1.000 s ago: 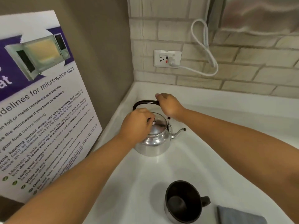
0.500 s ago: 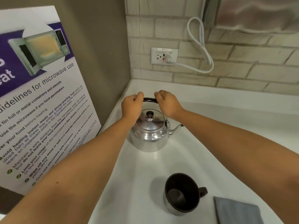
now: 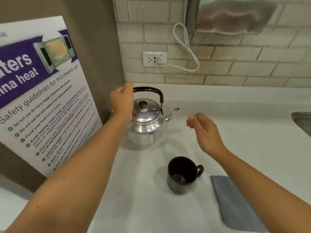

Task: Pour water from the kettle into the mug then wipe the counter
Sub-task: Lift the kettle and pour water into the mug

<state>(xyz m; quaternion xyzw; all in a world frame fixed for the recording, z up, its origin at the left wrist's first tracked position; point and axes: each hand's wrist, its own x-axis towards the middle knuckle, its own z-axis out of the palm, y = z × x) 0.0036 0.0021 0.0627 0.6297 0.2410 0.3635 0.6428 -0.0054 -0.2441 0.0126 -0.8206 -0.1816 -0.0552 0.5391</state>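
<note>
Head-worn view down onto a white worktop [image 3: 138, 207] in a tiled corner. Steel kettle [image 3: 144, 121] standing upright at about 11 o'clock of the scene, lid on, spout [image 3: 172, 112] pointing toward 3 o'clock, black arched handle [image 3: 151, 89] raised. Left hand [image 3: 122, 101] closed in a fist round the 9 o'clock end of that handle, fingers mostly hidden behind the knuckles. Right hand [image 3: 204, 130] off to 3 o'clock of the kettle, apart from it, loosely half-open and holding nothing, fingertips blurred. Dark mug [image 3: 183, 175] near 6 o'clock of the kettle, upright, apparently still without water, handle turned to 3 o'clock. Folded grey cloth [image 3: 235, 204] lying flat just beside the mug at 4 o'clock.

Likely risks from here: grip sits at the handle's end rather than its middle, so a lift could swing the kettle and tip the spout early, spilling onto the worktop short of the mug. Loose lid might slide off during a steep pour with no second hand steadying it. Narrow mug mouth, easy to overshoot; a knock could topple it toward the cloth. Poster [image 3: 42, 98] leaning close at 9 o'clock, open to splashes
</note>
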